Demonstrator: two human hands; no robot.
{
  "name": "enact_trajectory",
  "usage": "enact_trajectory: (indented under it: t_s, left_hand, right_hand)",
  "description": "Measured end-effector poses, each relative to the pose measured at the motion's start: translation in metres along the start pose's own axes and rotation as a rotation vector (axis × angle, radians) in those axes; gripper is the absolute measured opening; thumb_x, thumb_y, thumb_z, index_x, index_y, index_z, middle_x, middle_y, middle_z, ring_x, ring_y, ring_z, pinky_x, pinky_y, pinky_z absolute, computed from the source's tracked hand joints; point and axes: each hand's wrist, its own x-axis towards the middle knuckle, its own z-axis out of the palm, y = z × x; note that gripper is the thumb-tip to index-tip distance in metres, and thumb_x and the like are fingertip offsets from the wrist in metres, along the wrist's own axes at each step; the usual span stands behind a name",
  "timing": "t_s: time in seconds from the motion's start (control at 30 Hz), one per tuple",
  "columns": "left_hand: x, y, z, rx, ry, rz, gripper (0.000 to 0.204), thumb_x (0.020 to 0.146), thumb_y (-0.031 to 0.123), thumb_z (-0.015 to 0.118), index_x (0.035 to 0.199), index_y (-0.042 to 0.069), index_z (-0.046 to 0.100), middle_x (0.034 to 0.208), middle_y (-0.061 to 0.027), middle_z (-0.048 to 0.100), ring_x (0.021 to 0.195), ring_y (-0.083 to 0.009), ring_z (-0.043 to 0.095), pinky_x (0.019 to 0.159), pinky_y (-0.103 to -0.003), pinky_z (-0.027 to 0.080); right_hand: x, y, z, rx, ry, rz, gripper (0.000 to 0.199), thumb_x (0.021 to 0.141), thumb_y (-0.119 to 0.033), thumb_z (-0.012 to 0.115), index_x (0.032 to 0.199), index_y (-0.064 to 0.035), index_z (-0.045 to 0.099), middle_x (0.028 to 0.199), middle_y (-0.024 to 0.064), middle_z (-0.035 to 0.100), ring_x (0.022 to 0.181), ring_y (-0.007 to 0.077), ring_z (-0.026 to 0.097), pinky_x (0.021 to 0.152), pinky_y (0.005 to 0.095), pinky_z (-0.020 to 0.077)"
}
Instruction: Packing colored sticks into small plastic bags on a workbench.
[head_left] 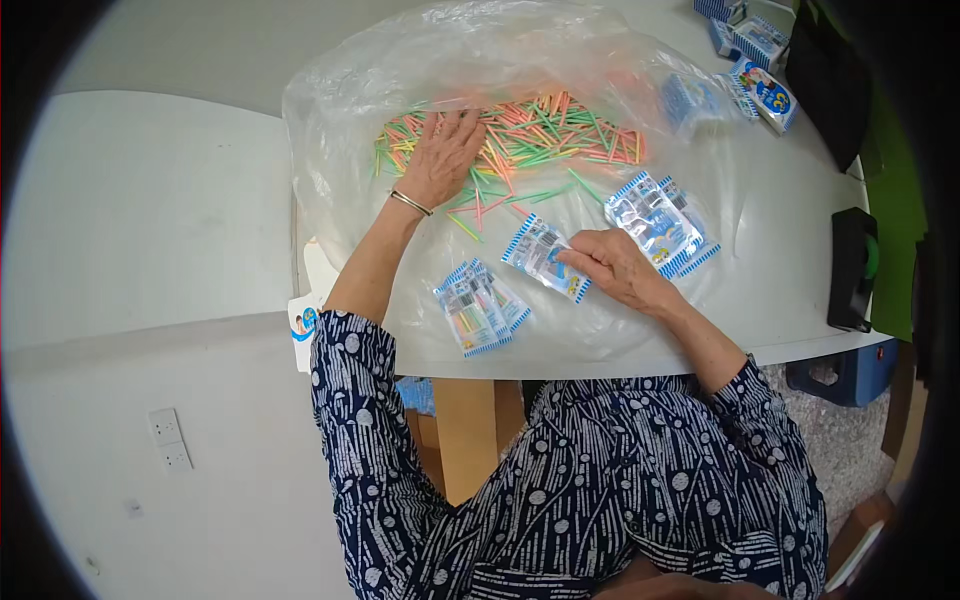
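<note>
My left hand point(440, 155) lies flat, fingers spread, on a heap of thin coloured sticks point(545, 130) in pink, green, orange and yellow, spread over a clear plastic sheet point(330, 110). My right hand point(615, 265) presses its fingertips on a small blue-and-white striped packet point(540, 255) lying on the sheet. A pile of filled packets point(480, 305) sits near the table's front edge between my arms. Another stack of packets point(660, 220) lies just beyond my right hand.
More blue-and-white packets point(750, 70) lie at the far right of the white table point(800, 290). A black tape dispenser point(852, 265) stands at the right edge. A white wall with sockets point(168, 438) is on the left. A blue box point(840, 375) sits under the table.
</note>
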Motion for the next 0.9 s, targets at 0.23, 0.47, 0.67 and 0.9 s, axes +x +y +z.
enact_trajectory:
  t_s: [0.23,0.47,0.67,0.9]
  left_hand:
    - [0.008,-0.003,0.004,0.018,0.047,0.002,0.035,0.082,0.009,0.049,0.117,0.003,0.051,0.136,-0.0134,0.043,0.130,-0.0301,0.035,0.110,-0.049,0.024]
    - [0.004,-0.012,-0.002,-0.009,0.059,0.069,0.025,0.079,0.010,0.052,0.103,0.005,0.052,0.128,-0.0156,0.048,0.125,-0.0312,0.041,0.107,-0.050,0.027]
    - [-0.005,-0.021,-0.008,-0.118,0.052,-0.014,0.024,0.082,0.018,0.054,0.103,0.005,0.051,0.117,-0.0155,0.053,0.113,-0.0301,0.047,0.099,-0.051,0.032]
    - [0.005,0.001,-0.040,-0.912,-0.417,-0.554,0.035,0.094,0.028,0.051,0.113,0.000,0.056,0.099,-0.0137,0.062,0.099,-0.0266,0.060,0.087,-0.043,0.043]
  right_hand:
    - [0.003,0.003,-0.006,0.012,-0.013,-0.010,0.038,0.091,-0.022,0.058,0.067,0.0036,0.045,0.059,0.0131,0.038,0.055,0.0217,0.036,0.054,0.0358,0.0312]
    - [0.004,-0.002,-0.010,0.061,-0.019,0.023,0.039,0.091,-0.022,0.058,0.066,0.0025,0.041,0.057,0.0097,0.032,0.055,0.0171,0.031,0.053,0.0345,0.0287]
    - [0.003,0.008,-0.008,0.066,0.014,0.001,0.041,0.091,-0.023,0.059,0.064,0.0012,0.040,0.056,0.0060,0.031,0.054,0.0125,0.031,0.052,0.0314,0.0280]
    - [0.004,0.017,-0.010,0.204,0.096,0.176,0.034,0.094,-0.026,0.056,0.072,-0.0009,0.059,0.061,-0.0045,0.048,0.061,0.0051,0.039,0.054,0.0250,0.0322]
